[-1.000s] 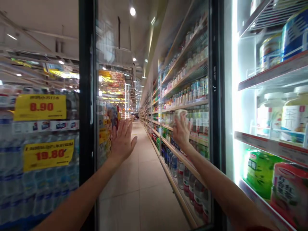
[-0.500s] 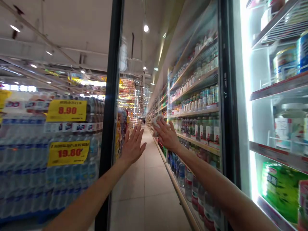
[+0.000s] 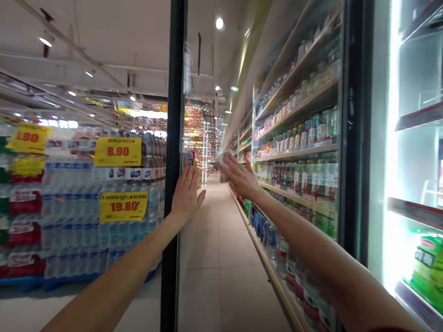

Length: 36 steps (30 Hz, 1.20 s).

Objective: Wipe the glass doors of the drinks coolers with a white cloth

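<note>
In front of me stands a glass door (image 3: 218, 249) with a black frame (image 3: 170, 286). My left hand (image 3: 185, 196) lies flat near the left upright of that frame, palm towards the glass, fingers stretched and holding nothing. Further right, my right hand (image 3: 244, 182) has a crumpled whitish cloth (image 3: 224, 160) under its fingers, held up against the glass. Motion blurs the cloth and these fingertips. Both arms reach forward from the lower corners.
Lit cooler shelves (image 3: 415, 210) open on the right, with a green packet (image 3: 431, 263) low down. Packs of bottled water (image 3: 72, 230) with yellow price signs (image 3: 117, 151) are stacked at left. Shelves of drinks (image 3: 297, 150) and a tiled floor (image 3: 200, 295) show in the glass.
The view has turned left, so the door and cooler sit further right. My left hand has shifted towards the frame's left upright. The cloth has moved slightly up and left against the glass.
</note>
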Each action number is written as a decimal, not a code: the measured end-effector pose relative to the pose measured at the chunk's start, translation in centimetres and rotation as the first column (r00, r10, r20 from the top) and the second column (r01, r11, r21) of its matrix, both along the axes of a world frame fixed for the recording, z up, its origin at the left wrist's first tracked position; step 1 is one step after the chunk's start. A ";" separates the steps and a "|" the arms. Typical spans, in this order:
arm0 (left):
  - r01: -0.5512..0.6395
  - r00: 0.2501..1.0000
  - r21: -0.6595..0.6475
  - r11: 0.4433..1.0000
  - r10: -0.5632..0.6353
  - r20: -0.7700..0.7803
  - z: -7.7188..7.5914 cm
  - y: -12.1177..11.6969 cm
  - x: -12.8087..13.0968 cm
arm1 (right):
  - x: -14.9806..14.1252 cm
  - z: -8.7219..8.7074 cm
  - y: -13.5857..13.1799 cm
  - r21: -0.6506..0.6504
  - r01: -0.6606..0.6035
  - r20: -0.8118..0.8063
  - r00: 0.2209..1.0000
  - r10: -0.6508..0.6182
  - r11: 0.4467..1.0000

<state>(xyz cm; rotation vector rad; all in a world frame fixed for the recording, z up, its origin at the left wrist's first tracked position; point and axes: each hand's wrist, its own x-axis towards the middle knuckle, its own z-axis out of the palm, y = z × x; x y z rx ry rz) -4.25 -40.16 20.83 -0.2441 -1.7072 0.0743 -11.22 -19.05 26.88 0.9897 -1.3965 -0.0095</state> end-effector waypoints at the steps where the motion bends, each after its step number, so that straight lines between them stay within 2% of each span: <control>1: -0.004 1.000 -0.002 1.000 0.004 0.005 0.0 0.0 0.0 | -0.2 1.0 0.3 -0.180 0.004 0.040 0.999 0.003 0.984; 2: -0.008 1.000 0.001 1.000 0.008 0.007 -0.1 0.1 0.1 | -0.4 2.0 0.4 -0.371 0.016 0.084 0.996 0.017 0.928; 3: -0.010 1.000 0.008 1.000 0.010 0.006 -0.1 0.3 0.1 | -0.5 2.7 0.2 -0.508 0.029 0.117 0.993 0.035 0.861; 4: -0.009 1.000 0.012 1.000 0.009 0.001 -0.1 0.4 0.1 | -0.4 3.0 -0.2 -0.566 0.036 0.132 0.990 0.047 0.824; 5: -0.007 1.000 0.012 1.000 0.007 0.000 -0.2 0.4 0.1 | -0.2 2.8 -0.9 -0.542 0.033 0.128 0.991 0.044 0.839; 6: -0.001 1.000 0.002 1.000 0.001 0.002 -0.4 0.4 0.2 | 0.1 2.0 -1.8 -0.448 0.019 0.106 0.994 0.032 0.894; 7: 0.006 1.000 -0.013 1.000 -0.006 0.004 -0.6 0.3 0.3 | 0.4 1.0 -2.7 -0.294 0.004 0.071 0.997 0.017 0.956; 8: 0.013 1.000 -0.026 1.000 -0.013 0.004 -0.9 0.0 0.5 | 0.8 -0.2 -3.5 -0.113 -0.006 0.029 1.000 0.009 0.994; 10: 0.027 1.000 -0.053 0.998 -0.027 0.001 -1.7 -0.7 1.1 | 1.4 -1.9 -4.7 0.196 -0.012 -0.048 0.999 0.022 0.981; 11: 0.030 1.000 -0.063 0.998 -0.030 -0.002 -2.2 -1.1 1.5 | 1.6 -2.0 -4.9 0.259 -0.015 -0.063 0.997 0.032 0.966; 12: 0.028 1.000 -0.072 0.997 -0.029 -0.011 -2.6 -1.5 1.9 | 1.8 -1.6 -4.9 0.242 -0.021 -0.056 0.998 0.036 0.970; 13: 0.021 1.000 -0.077 0.997 -0.023 -0.022 -2.9 -1.7 2.3 | 1.9 -0.8 -4.9 0.148 -0.029 -0.026 0.999 0.033 0.989; 14: 0.011 0.999 -0.078 0.997 -0.014 -0.033 -3.2 -1.8 2.7 | 1.9 0.2 -5.0 -0.002 -0.029 0.023 0.999 0.030 1.000; 16: -0.017 0.998 -0.049 0.999 0.014 -0.060 -3.7 -1.9 3.4 | 2.0 1.5 -5.3 -0.282 0.002 0.126 0.991 0.035 0.959; 17: -0.030 0.997 -0.020 0.999 0.028 -0.071 -3.8 -1.9 3.6 | 2.0 1.2 -5.7 -0.330 0.016 0.156 0.987 0.038 0.944; 18: -0.038 0.996 0.013 0.999 0.039 -0.077 -4.0 -1.9 3.8 | 2.1 0.2 -6.1 -0.303 0.017 0.165 0.986 0.035 0.953; 19: -0.040 0.996 0.045 0.998 0.044 -0.078 -4.2 -2.0 4.0 | 2.2 -1.6 -6.5 -0.212 0.005 0.155 0.987 0.029 0.977; 21: -0.033 0.997 0.075 0.997 0.038 -0.064 -4.8 -2.4 4.3 | 2.4 -6.5 -7.2 0.071 -0.032 0.101 0.995 0.025 0.997; 23: -0.027 0.999 0.051 0.998 0.028 -0.033 -5.5 -3.1 4.6 | 2.5 -10.8 -7.2 0.352 -0.070 0.022 0.998 0.066 0.933; 24: -0.030 0.999 0.031 0.999 0.030 -0.014 -5.8 -3.4 4.7 | 2.4 -11.9 -7.0 0.403 -0.074 0.008 0.997 0.077 0.912; 25: -0.037 0.999 0.013 0.999 0.037 -0.001 -6.1 -3.7 4.8 | 2.3 -12.2 -6.7 0.396 -0.076 0.012 0.997 0.078 0.915; 26: -0.050 0.999 0.001 0.999 0.050 0.009 -6.4 -4.0 4.9 | 2.2 -11.6 -6.3 0.319 -0.074 0.037 0.997 0.066 0.945; 28: -0.077 0.997 -0.004 0.997 0.077 0.017 -7.0 -3.9 4.8 | 2.0 -9.0 -5.4 0.036 -0.042 0.130 0.991 0.037 0.998; 30: -0.087 0.996 -0.002 0.996 0.087 0.025 -7.7 -3.3 4.4 | 1.8 -7.1 -4.7 -0.180 0.003 0.202 0.979 0.034 0.984; 31: -0.087 0.996 -0.002 0.996 0.087 0.030 -8.1 -2.9 4.2 | 1.8 -7.1 -4.4 -0.212 0.012 0.217 0.976 0.035 0.977; 32: -0.083 0.996 -0.009 0.997 0.083 0.040 -8.6 -2.4 4.0 | 1.9 -8.1 -4.2 -0.192 0.009 0.216 0.976 0.033 0.981; 33: -0.076 0.996 -0.024 0.997 0.077 0.051 -9.2 -1.9 3.8 | 2.1 -9.8 -3.9 -0.131 -0.007 0.199 0.979 0.034 0.991; 35: -0.057 0.995 -0.077 0.995 0.063 0.078 -10.4 -1.2 3.4 | 2.4 -14.2 -3.3 0.064 -0.053 0.133 0.990 0.044 0.997; 36: -0.045 0.995 -0.110 0.993 0.055 0.088 -11.1 -1.0 3.2 | 2.4 -16.1 -2.9 0.179 -0.078 0.089 0.994 0.062 0.981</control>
